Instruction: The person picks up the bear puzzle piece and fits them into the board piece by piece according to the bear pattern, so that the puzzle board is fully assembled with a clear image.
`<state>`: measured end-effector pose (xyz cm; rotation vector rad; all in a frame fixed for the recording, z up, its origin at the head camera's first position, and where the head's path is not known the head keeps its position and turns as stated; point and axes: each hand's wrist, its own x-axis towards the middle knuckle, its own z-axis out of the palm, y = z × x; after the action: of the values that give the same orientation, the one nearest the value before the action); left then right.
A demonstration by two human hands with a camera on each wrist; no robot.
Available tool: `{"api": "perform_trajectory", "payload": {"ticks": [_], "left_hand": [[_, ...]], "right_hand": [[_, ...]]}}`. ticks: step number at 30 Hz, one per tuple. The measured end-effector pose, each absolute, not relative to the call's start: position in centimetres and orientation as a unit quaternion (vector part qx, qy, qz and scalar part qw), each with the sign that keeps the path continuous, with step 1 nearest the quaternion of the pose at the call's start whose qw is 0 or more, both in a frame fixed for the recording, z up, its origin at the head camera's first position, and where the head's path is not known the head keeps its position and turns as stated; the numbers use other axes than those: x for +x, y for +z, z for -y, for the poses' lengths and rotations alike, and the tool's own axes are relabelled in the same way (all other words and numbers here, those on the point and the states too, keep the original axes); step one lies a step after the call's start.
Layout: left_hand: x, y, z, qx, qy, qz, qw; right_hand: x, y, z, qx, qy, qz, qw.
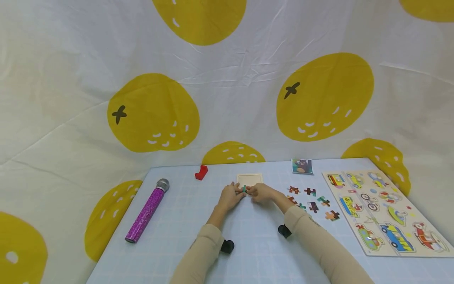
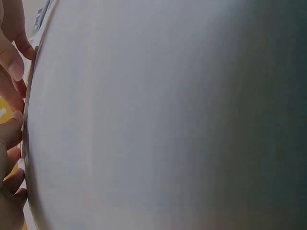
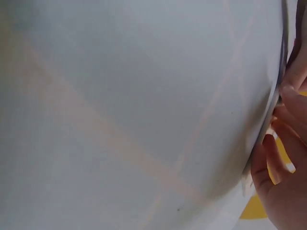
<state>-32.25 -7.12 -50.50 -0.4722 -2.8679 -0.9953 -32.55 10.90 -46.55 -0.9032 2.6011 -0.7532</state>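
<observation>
With both my hands I work at one small jigsaw piece, which is at the near part of a wooden tray. The piece looks green-teal with some darker part; its outline I cannot tell, because my fingers cover the borders. The tray is pale, square and plain, with a thin raised rim around its flat inside. My left hand is at the left of the piece, my right hand at the right, and the gap between their fingertips is narrow. Whether either hand pinches the piece or only presses it, I cannot tell. To the right, loose pieces in brown, green and dark colours lie spread on the light blue tabletop.
</observation>
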Motion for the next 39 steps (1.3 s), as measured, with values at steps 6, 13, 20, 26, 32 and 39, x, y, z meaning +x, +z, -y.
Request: {"api": "perform_trajectory", "payload": {"ticks": [6,13,20,26,32,39], "left_hand": [[-32.2,-50.6,7.0,-0.15,-0.308,0.938,0.049],[-32.3,-50.9,7.2,-0.158,-0.3,0.938,0.065],[-31.9,-50.9,7.1,-0.157,-0.316,0.933,0.071],[-31.5,-51.1,7.1,-0.151,-0.331,0.928,0.084],[-31.3,-51.2,7.3,-0.174,-0.328,0.925,0.086],[-31.3,-50.9,7.1,-0.199,-0.323,0.922,0.08]], "right_hand": [[-32.2,-47.3,-10.9,-0.298,-0.295,-0.897,0.137],[-32.0,-47.5,-11.2,-0.284,-0.346,-0.885,0.126],[-31.6,-47.7,-11.6,-0.294,-0.357,-0.878,0.122],[-31.3,-47.5,-11.6,-0.285,-0.366,-0.878,0.118],[-31.1,-47.5,-11.6,-0.311,-0.354,-0.874,0.114],[-31.0,-47.5,-11.9,-0.336,-0.371,-0.858,0.112]]}}
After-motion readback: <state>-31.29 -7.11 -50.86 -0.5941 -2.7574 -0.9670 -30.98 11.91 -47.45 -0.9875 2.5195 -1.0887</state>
